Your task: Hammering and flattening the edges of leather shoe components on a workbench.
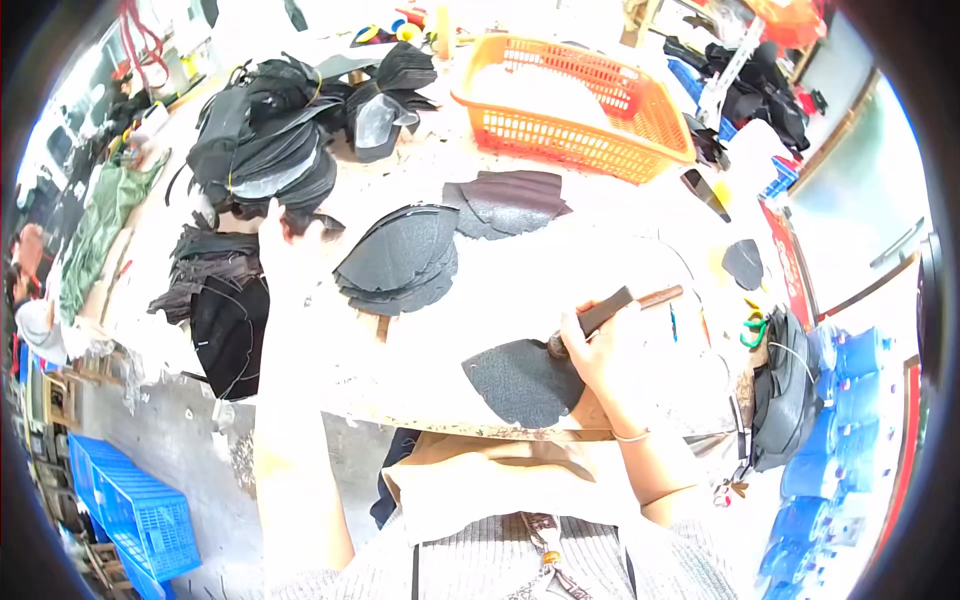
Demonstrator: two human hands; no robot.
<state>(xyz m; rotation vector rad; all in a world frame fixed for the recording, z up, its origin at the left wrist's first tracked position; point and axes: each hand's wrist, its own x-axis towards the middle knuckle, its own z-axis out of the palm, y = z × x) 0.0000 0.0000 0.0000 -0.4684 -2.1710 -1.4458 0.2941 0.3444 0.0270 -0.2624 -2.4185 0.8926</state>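
Ribbed sweater (470,560), curved grainy sheet (525,384), right hand (612,350) gripping bar (606,310)

The held tool (607,311) is dark brown, with a redder brown bar (660,297) beside it. The leaf-shaped piece (525,385) is plain charcoal with a fine grain; the fanned stack (400,258) is a similar dark grey, and the folded pieces (520,198) turn purplish brown. Black and charcoal fill the tied bundle (265,130), crossed by yellowish ties. The tabletop (600,225) glares almost white, specked brown along its front edge. Bright orange colours the latticed basket (635,160), vivid blue the crates (150,510), muted green the cloth (105,225). The wearer's knit sweater (655,565) is pale grey with ribbed stripes.
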